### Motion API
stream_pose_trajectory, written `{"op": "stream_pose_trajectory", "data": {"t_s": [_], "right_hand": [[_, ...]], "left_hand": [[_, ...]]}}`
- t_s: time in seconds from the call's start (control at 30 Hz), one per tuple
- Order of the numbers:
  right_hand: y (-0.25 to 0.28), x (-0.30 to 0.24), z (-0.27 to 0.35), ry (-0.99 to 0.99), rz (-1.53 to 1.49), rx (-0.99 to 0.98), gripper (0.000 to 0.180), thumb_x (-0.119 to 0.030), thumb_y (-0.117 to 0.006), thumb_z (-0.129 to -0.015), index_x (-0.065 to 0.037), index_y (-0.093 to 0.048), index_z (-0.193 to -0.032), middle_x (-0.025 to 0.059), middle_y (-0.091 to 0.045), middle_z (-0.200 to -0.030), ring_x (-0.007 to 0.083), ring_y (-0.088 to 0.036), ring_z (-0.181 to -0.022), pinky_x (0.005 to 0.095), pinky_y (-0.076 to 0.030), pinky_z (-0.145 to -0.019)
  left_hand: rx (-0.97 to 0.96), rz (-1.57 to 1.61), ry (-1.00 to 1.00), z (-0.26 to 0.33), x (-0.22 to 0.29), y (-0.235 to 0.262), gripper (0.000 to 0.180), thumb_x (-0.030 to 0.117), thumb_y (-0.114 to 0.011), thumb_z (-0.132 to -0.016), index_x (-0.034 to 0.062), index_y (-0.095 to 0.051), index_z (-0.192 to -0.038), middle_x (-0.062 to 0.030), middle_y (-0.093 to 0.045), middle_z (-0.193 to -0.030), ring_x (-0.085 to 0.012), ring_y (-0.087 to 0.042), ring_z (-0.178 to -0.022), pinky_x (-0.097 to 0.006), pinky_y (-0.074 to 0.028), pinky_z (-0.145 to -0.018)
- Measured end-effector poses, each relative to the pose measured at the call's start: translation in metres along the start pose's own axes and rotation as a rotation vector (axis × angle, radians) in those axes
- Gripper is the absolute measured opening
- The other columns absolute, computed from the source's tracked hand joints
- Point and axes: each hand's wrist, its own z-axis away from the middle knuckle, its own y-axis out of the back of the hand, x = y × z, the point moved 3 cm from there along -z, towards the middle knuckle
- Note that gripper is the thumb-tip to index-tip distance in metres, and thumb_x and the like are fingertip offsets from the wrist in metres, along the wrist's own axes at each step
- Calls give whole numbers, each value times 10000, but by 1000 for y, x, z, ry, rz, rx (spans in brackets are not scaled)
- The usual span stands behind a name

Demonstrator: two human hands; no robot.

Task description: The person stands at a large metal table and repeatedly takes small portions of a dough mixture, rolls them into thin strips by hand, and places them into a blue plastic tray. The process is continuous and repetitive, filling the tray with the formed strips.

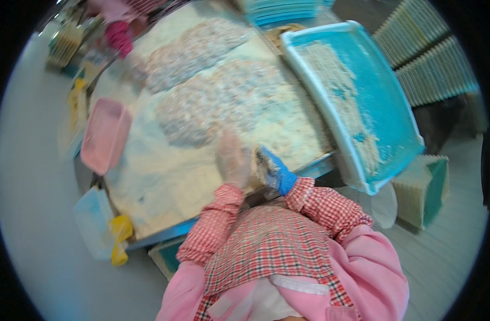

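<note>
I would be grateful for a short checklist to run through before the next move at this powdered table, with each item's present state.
1. Right hand gloved: ok, in blue.
2. Left hand holding nothing: cannot tell, it is blurred.
3. Near heap on the powdered table: ok, it lies just beyond the hands.
4. Blue tray covered right across: not ok, pale pieces lie mostly along its left side.
5. Pink basket apart from the near heap: ok, it sits off to the left.
6. Other person's sleeve away from both hands: ok, it is at the far left.
</note>
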Motion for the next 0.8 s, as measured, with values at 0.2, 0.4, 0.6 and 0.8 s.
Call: {"op": "stream_pose_trajectory", "data": {"t_s": [0.2, 0.4, 0.6, 0.8], "right_hand": [[-16, -189, 105, 301, 839, 429, 268, -347, -570, -907, -83, -605, -937, 7, -566, -747, 96, -499, -553, 237, -442, -459], [126, -356, 132, 529, 964, 569, 536, -451, -492, -954, -79, -465, -1340, 79, -602, -1151, 178, -599, -892, 319, -506, -729], [139, -351, 129, 503, 1323, 773, 531, -482, -486, -934, -68, -549, -1259, 187, -606, -1166, 288, -586, -1069, 402, -468, -902], [53, -282, 144, 864, 1791, 674, 479, -398, -528, -901, -110, -534, -1283, 173, -652, -981, 351, -626, -865, 452, -502, -741]], "left_hand": [[113, 95, 14, -65, -75, 35, 434, 250, -508, -918, -1, -513, -1272, -192, -530, -1280, -329, -478, -1209, -412, -343, -1046], [-70, -248, -326, -116, -119, 53, 353, 25, -604, -737, 95, -636, -1081, -104, -589, -1162, -310, -553, -1066, -391, -461, -897], [-262, -380, -389, -124, -133, 37, 363, 16, -637, -695, 131, -651, -1039, -79, -602, -1118, -279, -564, -1045, -381, -471, -867], [-271, -357, -371, -108, -119, 47, 332, 2, -625, -717, 97, -641, -1035, -104, -605, -1077, -295, -545, -1045, -389, -458, -886]]}}
